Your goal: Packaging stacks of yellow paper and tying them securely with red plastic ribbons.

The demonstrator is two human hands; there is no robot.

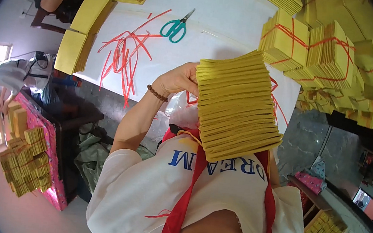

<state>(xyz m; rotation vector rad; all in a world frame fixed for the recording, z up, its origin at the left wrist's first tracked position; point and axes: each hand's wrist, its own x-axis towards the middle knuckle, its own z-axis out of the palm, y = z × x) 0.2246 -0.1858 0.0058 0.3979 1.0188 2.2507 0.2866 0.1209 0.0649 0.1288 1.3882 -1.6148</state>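
Note:
A thick stack of yellow folded paper pieces [239,106], envelope-like, is held up in front of my chest with its layered edges showing. My left hand [182,78], a brown bead bracelet on its wrist, is closed on the stack's left edge, its fingertips partly behind the paper. The stack hides my right hand; only a sliver of that arm shows below it. Red ties [126,53] lie loose on the white tabletop [224,32], beside green-handled scissors [175,29]. More red strands [278,104] show just right of the held stack.
Bundles of yellow paper tied in red [284,40] are piled along the table's right side. Untied yellow stacks [89,14] line its left edge. Two other people are at the left, one near a pink-covered table [48,146] bearing more bundles [26,166].

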